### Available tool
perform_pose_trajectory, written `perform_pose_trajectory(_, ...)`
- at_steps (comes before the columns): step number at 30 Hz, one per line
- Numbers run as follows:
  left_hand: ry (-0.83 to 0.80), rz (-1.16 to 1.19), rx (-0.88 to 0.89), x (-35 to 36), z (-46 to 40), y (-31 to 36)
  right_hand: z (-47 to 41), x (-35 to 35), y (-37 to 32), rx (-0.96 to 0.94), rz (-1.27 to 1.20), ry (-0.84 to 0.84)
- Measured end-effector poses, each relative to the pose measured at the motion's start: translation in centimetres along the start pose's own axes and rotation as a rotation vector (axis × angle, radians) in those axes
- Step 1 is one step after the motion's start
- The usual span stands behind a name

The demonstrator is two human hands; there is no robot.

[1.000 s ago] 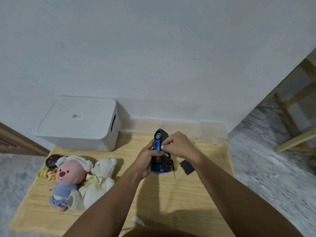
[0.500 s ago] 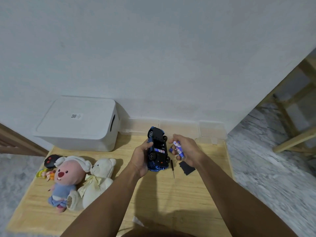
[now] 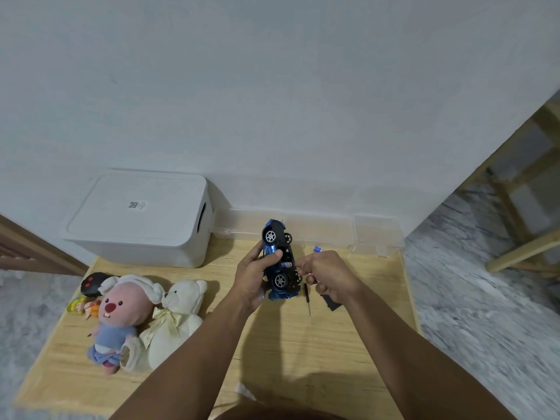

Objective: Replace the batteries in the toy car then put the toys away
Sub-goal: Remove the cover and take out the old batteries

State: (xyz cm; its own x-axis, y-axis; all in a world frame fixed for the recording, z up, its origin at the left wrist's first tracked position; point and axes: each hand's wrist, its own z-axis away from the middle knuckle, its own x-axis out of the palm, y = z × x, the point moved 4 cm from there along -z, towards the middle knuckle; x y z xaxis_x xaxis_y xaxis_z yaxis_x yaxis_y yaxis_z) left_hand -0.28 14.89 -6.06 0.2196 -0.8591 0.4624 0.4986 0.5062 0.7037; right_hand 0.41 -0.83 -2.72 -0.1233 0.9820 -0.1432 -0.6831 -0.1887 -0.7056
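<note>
Head view | my left hand (image 3: 253, 275) grips toy car (image 3: 280, 260) underside-up above table (image 3: 303, 353) | right hand (image 3: 328, 275) clutches batteries (image 3: 317, 249) | cover (image 3: 332, 302) off (one cell seemingly seated) | closing, toys unstored

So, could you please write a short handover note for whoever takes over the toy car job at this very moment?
Left hand: grips the blue toy car, held underside out above the table.
Right hand: holds a battery right beside the car.
Another battery shows in the car's open underside.
On the table: screwdriver and a black piece, probably the battery cover, below the right hand.
Plush toys and remote lie at the left, in front of the closed white box.
Done: compartment opened.
Left: finish the battery swap, refit the cover, put the toys away.
</note>
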Motion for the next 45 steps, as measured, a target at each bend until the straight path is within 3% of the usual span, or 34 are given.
perform_pose_trajectory(17,-0.084,0.059,0.020,1.0,-0.1,0.3,-0.5,0.0,1.0,0.093,-0.211,-0.025)
perform_pose_trajectory(29,-0.074,0.043,0.015,1.1,-0.3,0.0,0.0,-0.6,1.3,-0.089,-0.318,0.032)
perform_pose_trajectory(34,-0.079,-0.015,0.008,1.9,0.0,-0.2,0.5,-0.4,0.7,-0.136,-0.480,0.082)
perform_pose_trajectory(41,-0.063,-0.028,-0.024,2.7,0.1,-0.4,-0.2,-1.9,1.1,0.048,-0.796,0.102)
perform_pose_trajectory(45,-0.080,-0.039,-0.069,3.1,0.1,-0.6,-0.2,-2.7,1.1,0.043,-0.863,0.055)
